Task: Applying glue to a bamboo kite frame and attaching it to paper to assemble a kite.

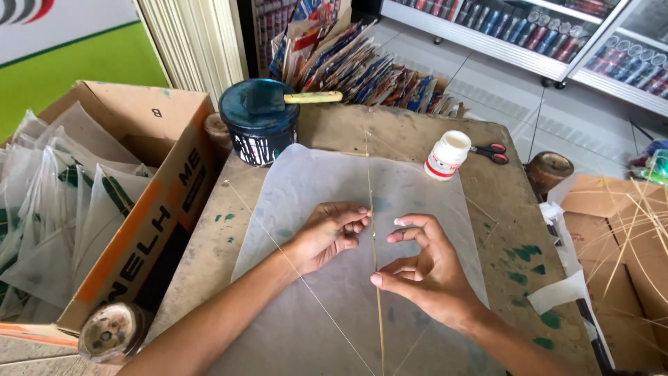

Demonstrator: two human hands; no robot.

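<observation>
Thin stick [375, 271] on translucent paper [327, 181], between both hands' grip.

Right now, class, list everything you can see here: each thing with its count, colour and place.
paper sheet: one, translucent white, middle of table
stick: one, thin, tan, down the sheet's middle
table: one, brown, green-stained
tin: one, dark blue, table's back left
bottle: one, white, back right
scissors: one, red-handled, beside bottle
cardboard box: one, brown, left
left hand: on sheet, left of stick
right hand: on sheet, right of stick

Paint can [259, 122], glue bottle [446, 154] beyond hands [327, 233]
</observation>
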